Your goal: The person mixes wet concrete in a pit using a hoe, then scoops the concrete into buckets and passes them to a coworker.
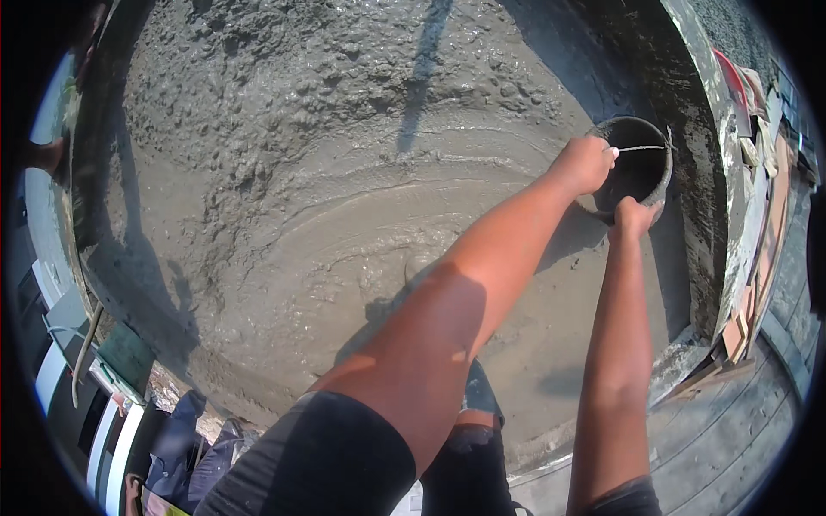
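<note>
A dark bucket [662, 184] caked with grey mortar is tilted near the right wall of a large mixing trough, its dark mouth facing me. My left hand [586, 165] grips the bucket's thin handle [642, 148], which looks like wire or cord. Lower down, my right hand [634, 216] holds the bucket's near rim. Wet grey mortar [361, 251] spreads below and left of the bucket, smooth near me and lumpy toward the far side. The bucket's underside and what lies inside it cannot be made out.
The trough's thick right wall [700, 168] rises beside the bucket. Wooden boards [729, 413] form a floor at lower right, with scrap wood [739, 329] along the wall. At lower left are another person's dark-clothed legs [174, 445] and a green panel [126, 361].
</note>
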A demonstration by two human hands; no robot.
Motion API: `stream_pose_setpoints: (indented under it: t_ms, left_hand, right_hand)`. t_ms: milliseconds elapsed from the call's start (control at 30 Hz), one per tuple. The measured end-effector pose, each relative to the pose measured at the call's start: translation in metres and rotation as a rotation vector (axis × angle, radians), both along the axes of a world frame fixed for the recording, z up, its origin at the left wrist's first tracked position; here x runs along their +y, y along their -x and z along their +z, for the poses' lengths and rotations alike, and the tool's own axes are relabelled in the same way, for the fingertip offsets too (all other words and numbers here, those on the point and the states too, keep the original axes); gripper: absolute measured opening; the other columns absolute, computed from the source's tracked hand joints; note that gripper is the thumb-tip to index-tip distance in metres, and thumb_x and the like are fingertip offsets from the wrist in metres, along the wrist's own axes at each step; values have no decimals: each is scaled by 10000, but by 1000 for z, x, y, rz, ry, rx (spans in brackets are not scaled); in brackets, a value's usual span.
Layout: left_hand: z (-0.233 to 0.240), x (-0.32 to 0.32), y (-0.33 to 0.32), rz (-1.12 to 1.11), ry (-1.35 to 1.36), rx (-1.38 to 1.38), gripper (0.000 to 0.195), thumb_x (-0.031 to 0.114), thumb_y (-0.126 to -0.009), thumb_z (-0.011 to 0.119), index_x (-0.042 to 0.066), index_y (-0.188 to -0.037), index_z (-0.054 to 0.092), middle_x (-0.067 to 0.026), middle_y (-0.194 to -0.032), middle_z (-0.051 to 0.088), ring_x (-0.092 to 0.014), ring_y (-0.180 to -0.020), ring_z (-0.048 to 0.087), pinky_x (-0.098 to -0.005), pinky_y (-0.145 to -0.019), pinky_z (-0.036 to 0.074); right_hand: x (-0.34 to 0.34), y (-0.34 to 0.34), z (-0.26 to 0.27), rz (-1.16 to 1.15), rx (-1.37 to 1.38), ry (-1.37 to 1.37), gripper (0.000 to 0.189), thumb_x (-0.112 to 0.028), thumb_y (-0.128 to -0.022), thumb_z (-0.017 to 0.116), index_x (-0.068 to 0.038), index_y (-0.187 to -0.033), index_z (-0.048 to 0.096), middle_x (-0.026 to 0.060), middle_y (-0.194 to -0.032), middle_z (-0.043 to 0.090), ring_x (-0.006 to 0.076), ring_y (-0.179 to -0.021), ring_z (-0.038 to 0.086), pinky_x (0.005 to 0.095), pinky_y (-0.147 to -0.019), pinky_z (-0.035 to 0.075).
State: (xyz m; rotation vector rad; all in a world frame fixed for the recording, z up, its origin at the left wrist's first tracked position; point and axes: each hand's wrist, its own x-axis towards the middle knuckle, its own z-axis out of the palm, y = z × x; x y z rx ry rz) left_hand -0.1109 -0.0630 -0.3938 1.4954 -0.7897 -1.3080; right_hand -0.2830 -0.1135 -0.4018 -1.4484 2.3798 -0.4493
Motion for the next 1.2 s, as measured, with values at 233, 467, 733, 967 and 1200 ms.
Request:
stream_pose_setpoints:
  t_ms: [233,467,733,967,1200]
  left_hand:
    - [-67,45,-118,110,74,-250,339,401,-904,544,120,-895,735,-133,-677,620,-235,-678,597,-374,-703,475]
    - [-74,240,-282,391,-32,65,356,346,-973,514,24,-990,663,43,-602,410,-67,-616,421,-254,-627,401]
    - [-27,507,-273,975,56,391,304,285,-973,520,1,-891,587,41,-586,316,-123,-628,380,-290,-729,389]
    - [102,696,-246,1319,-293,173,270,215,-983,489,-21,-893,585,40,-601,334,-104,-585,347,-289,-606,355]
    - [261,757,-267,1267,-768,39,190,207,-886,600,36,-930,671,37,-719,502,-72,-649,407,-254,-627,349]
  right_hand:
    - [26,-127,-14,129,42,-206,828,-110,-767,512,-125,-1503,133,380,-1362,345,459,-1262,406,421,-1024,397]
    - [135,-310,-24,700,181,-137,850,-107,-748,533,-190,-1506,158,438,-1374,230,497,-1222,443,412,-1019,404]
    - [365,-407,1,1195,70,-248,867,-106,-746,562,-238,-1505,165,475,-1382,167,515,-1124,515,433,-965,456]
    - [576,-448,52,1508,-84,-639,699,-216,-856,533,-199,-1490,239,427,-1434,118,477,-1019,598,428,-890,506]
    - [568,-370,137,971,-683,-1409,723,-240,-843,701,-127,-1449,323,199,-1434,373,317,-940,627,390,-617,578]
